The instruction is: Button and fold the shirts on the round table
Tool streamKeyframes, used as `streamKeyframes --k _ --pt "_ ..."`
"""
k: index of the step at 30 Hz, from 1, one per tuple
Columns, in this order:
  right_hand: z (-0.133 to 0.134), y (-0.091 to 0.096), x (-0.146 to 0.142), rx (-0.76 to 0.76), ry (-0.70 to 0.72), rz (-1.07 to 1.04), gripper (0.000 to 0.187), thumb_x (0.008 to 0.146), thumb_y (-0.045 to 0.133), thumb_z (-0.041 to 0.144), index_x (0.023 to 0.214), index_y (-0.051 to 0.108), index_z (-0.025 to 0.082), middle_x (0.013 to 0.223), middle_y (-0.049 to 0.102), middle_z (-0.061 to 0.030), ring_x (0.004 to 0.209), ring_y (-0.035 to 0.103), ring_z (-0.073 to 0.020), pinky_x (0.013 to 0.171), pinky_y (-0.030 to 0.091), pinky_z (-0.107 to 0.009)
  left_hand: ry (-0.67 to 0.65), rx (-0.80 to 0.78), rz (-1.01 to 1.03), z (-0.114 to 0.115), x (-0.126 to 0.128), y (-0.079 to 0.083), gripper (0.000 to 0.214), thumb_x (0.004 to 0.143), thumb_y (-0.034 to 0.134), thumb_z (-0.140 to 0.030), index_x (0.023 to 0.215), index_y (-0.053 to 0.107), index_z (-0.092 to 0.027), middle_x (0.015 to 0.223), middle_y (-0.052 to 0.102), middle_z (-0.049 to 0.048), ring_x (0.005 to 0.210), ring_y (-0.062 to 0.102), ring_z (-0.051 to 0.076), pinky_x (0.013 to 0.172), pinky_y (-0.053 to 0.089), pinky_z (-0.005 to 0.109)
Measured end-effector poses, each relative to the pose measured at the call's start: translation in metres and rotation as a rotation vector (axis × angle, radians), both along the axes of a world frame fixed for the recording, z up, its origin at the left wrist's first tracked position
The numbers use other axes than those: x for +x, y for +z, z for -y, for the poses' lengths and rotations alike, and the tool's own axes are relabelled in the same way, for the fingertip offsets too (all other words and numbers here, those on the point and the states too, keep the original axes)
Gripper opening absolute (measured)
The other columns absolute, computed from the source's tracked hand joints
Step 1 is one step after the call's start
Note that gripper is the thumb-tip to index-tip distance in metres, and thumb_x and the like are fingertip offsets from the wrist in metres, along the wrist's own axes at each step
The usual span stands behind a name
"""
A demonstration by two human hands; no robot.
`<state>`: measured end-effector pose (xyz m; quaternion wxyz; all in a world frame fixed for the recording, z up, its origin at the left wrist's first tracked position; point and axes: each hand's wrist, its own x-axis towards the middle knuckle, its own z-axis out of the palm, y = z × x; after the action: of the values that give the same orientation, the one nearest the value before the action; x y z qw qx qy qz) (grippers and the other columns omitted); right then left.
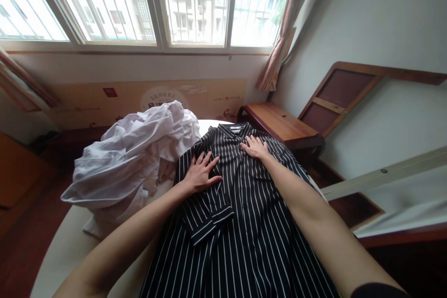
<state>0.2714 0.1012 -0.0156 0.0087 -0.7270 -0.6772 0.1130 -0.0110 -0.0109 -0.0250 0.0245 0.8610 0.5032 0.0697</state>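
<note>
A black shirt with thin white stripes [240, 214] lies spread flat on a white table [66, 251], collar at the far end. My left hand [201, 173] rests palm down on its left chest, fingers spread, just above a folded-in short sleeve. My right hand [256, 147] lies flat near the collar on the right side, fingers stretched out. Neither hand holds anything.
A crumpled heap of white clothes [136, 153] sits on the table left of the shirt. A wooden bench [282, 123] stands at the far right by the wall. A printed cardboard sheet [146, 98] leans under the window. Wooden floor lies to the left.
</note>
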Motion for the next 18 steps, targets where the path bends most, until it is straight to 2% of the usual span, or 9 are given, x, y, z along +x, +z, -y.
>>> streamKeyframes --k 2,4,6,8,10,13,16,18 --pt "-0.001 0.002 0.001 0.001 0.014 -0.044 0.075 0.089 0.016 0.067 0.150 0.018 0.023 0.158 0.012 -0.0063 0.144 0.009 -0.0302 0.112 0.006 -0.057 0.025 0.005 0.015 0.001 0.004 0.006 0.077 0.083 0.030 -0.074 0.148 0.027 -0.031 0.154 0.028 0.0072 0.140 0.024 0.034 0.110 0.020 0.056" --pt "-0.002 0.004 -0.005 0.046 0.020 -0.073 0.075 0.089 0.015 0.068 0.151 0.016 0.024 0.158 0.010 -0.0076 0.144 0.010 -0.0313 0.111 0.007 -0.059 0.069 0.095 0.046 -0.003 0.008 0.017 0.073 0.087 0.027 -0.069 0.146 0.033 -0.027 0.151 0.033 0.0087 0.137 0.030 0.032 0.110 0.024 0.052" --pt "-0.003 0.004 -0.016 0.093 0.043 -0.059 0.076 0.088 0.017 0.070 0.151 0.016 0.027 0.158 0.008 -0.0071 0.144 0.006 -0.0321 0.111 0.004 -0.060 0.102 0.232 0.069 -0.015 0.009 0.030 0.065 0.091 0.027 -0.061 0.144 0.037 -0.024 0.150 0.035 0.0090 0.136 0.032 0.030 0.111 0.024 0.049" --pt "-0.005 0.003 -0.027 0.090 0.086 -0.031 0.076 0.088 0.019 0.071 0.150 0.018 0.027 0.158 0.009 -0.0068 0.144 0.004 -0.0324 0.111 0.001 -0.060 0.102 0.305 0.037 -0.034 0.006 0.039 0.057 0.093 0.029 -0.054 0.141 0.042 -0.025 0.150 0.036 0.0072 0.138 0.028 0.030 0.112 0.019 0.051" --pt "-0.007 0.002 -0.036 0.055 0.120 -0.028 0.077 0.087 0.021 0.071 0.150 0.019 0.027 0.158 0.012 -0.0077 0.144 0.005 -0.0326 0.110 0.001 -0.060 0.086 0.276 -0.060 -0.055 -0.001 0.042 0.053 0.092 0.035 -0.053 0.136 0.049 -0.026 0.148 0.039 0.0062 0.140 0.023 0.033 0.112 0.013 0.057" --pt "-0.011 0.000 -0.045 0.043 0.124 -0.047 0.078 0.087 0.023 0.071 0.150 0.019 0.026 0.158 0.012 -0.0084 0.144 0.006 -0.0331 0.110 0.002 -0.060 0.146 0.156 -0.185 -0.079 -0.013 0.038 0.055 0.090 0.041 -0.054 0.130 0.056 -0.019 0.144 0.045 0.0114 0.140 0.021 0.035 0.111 0.009 0.060" --pt "-0.011 0.000 -0.050 0.108 0.102 -0.120 0.076 0.088 0.029 0.069 0.148 0.027 0.023 0.156 0.019 -0.0102 0.143 0.010 -0.0321 0.112 0.002 -0.057 0.191 0.133 -0.104 -0.084 -0.013 0.036 0.060 0.091 0.038 -0.053 0.133 0.051 -0.013 0.142 0.046 0.0165 0.141 0.018 0.036 0.109 0.011 0.062" --pt "-0.008 0.001 -0.051 0.186 0.089 -0.284 0.071 0.090 0.031 0.064 0.145 0.034 0.019 0.152 0.030 -0.0122 0.141 0.023 -0.0283 0.113 0.011 -0.050 0.130 0.156 -0.028 -0.077 -0.004 0.039 0.061 0.091 0.037 -0.053 0.137 0.048 -0.014 0.145 0.040 0.0167 0.142 0.014 0.038 0.108 0.011 0.064"
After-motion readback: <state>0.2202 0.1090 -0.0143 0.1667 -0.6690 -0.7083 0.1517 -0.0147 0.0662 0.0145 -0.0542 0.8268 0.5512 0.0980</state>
